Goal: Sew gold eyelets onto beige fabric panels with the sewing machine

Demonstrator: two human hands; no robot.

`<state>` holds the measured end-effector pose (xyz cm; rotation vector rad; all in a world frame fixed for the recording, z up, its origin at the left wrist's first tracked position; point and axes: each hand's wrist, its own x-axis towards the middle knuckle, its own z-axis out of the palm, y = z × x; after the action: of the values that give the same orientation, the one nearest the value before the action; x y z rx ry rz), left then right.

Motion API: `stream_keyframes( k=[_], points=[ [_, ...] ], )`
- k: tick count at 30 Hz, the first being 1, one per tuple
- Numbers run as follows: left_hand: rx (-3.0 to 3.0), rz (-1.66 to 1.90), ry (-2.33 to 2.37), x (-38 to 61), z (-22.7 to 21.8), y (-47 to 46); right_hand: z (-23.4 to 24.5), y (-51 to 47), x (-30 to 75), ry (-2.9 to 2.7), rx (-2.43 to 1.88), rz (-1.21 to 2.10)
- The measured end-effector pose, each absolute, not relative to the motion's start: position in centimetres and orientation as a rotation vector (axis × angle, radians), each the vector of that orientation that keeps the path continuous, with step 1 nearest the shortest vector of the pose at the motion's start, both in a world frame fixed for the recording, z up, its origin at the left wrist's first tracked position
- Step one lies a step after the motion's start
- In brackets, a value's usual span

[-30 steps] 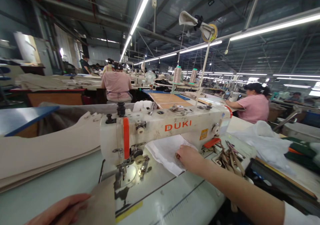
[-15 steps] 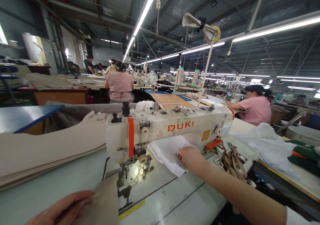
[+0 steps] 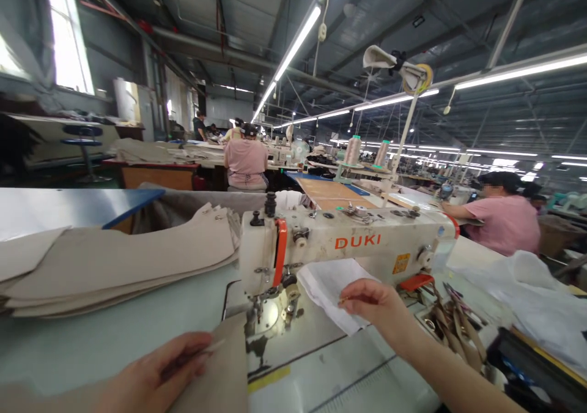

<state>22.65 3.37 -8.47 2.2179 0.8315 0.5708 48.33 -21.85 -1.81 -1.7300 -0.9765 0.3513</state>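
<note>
On the sewing machine (image 3: 362,240) bed, a beige fabric piece (image 3: 229,358) lies left of the lit needle plate (image 3: 266,315). My left hand (image 3: 160,364) is closed at this fabric's left side, pinching what looks like its edge; a thin pale sliver shows at the fingertips. Right of the needle area, a white cloth (image 3: 330,287) is spread under the machine arm. Above that cloth, my right hand (image 3: 373,303) pinches a small gold-coloured metal piece (image 3: 342,301) between thumb and fingers. Its exact kind is too small to make out.
Stacked beige cut panels (image 3: 123,260) lie on the left of the table. A tray (image 3: 431,324) with brown straps, rings and scissors sits at right, near white plastic sheeting (image 3: 527,284). Thread cones (image 3: 353,151) stand behind. Co-workers sit ahead and at right.
The view has turned left, so everything sits further right. My right hand has lifted slightly off the white cloth with the small gold piece. My left hand stays by the beige fabric.
</note>
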Motion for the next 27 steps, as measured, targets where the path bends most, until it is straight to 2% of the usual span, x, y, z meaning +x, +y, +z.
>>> stream_keyframes(
  k=[3,10,17,27],
  points=[
    [2.21,0.449,0.748,22.4,-7.0,2.1,-1.9,-21.1,45.8,-0.734,-1.426,0.637],
    [2.168,0.543,0.661,22.2,-5.3,-0.6,-3.3,-17.8,41.3,-0.609,-1.224,0.935],
    [2.062,0.661,0.535,22.2,-5.4,-1.8,-5.2,-14.0,38.8,-0.701,-1.333,0.991],
    [2.041,0.618,0.657,22.2,-5.2,-2.4,-7.0,-11.5,36.5,-0.86,-1.326,0.973]
  ],
)
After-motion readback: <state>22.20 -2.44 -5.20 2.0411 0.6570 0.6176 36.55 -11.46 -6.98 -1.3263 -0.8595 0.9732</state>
